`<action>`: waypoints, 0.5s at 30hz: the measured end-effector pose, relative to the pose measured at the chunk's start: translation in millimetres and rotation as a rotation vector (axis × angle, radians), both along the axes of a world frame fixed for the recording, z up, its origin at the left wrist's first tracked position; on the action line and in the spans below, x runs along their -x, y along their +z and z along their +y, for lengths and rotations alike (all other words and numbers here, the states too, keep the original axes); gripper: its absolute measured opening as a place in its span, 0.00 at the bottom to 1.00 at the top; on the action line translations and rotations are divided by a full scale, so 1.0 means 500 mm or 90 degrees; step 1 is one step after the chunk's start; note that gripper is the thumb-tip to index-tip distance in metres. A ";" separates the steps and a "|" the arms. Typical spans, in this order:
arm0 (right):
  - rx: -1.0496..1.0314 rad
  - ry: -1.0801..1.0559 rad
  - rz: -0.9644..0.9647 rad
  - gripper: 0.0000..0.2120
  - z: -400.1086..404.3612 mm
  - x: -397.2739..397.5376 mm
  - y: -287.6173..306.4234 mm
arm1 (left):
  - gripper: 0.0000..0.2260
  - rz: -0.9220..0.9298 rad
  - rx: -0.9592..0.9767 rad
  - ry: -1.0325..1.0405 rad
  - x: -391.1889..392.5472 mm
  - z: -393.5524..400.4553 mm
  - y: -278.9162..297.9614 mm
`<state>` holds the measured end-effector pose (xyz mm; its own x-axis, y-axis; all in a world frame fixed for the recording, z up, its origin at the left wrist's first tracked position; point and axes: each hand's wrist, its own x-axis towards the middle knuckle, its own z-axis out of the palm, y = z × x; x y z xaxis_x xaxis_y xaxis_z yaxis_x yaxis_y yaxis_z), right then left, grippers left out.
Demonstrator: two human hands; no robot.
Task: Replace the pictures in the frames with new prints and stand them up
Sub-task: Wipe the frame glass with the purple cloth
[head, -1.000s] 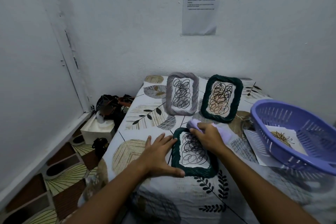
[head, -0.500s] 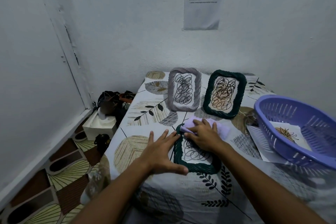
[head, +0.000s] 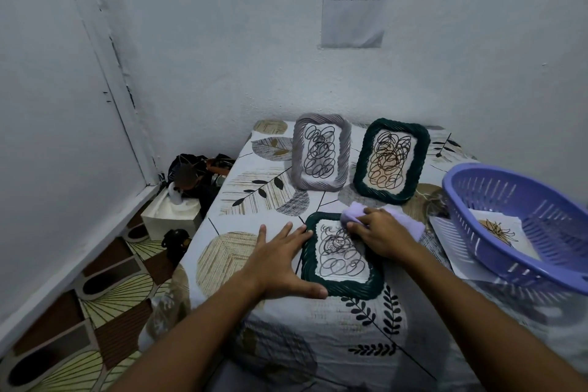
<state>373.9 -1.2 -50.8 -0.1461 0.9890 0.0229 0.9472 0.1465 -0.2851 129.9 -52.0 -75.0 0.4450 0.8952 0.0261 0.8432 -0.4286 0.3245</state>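
Shifted rightward, right hand (head: 380, 237) grips purple cloth (head: 354, 215) on green frame (head: 342, 286); left hand (head: 280, 261) flat beside.

Dark green woven frame (head: 342, 288), scribble print inside, lies flat at lower centre of the picture. Grey frame (head: 321, 153) and second green frame (head: 392, 161) stand tilted back above it, each holding scribble prints. Loose print (head: 499, 229) lies in the basket at right.

A table (head: 261, 194) under a leaf-printed cloth carries two frames standing at the back, one grey (head: 321, 153) and one green (head: 391, 161), a green frame (head: 342, 256) lying flat in front, and a purple basket (head: 521, 223) resting on paper (head: 445, 234) at the right.
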 end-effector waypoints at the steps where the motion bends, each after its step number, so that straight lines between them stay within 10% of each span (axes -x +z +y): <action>1: -0.004 -0.001 0.005 0.20 0.001 -0.004 0.000 | 0.54 0.000 0.000 0.000 0.000 0.001 0.000; 15: 0.021 0.058 -0.021 0.21 0.019 0.085 -0.010 | 0.63 -0.027 0.013 0.006 0.000 0.002 0.004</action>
<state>331.4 8.2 -55.9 -0.2362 0.9716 -0.0164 0.9392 0.2239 -0.2604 129.7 -50.8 -72.8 0.4354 0.8999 0.0257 0.8326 -0.4134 0.3687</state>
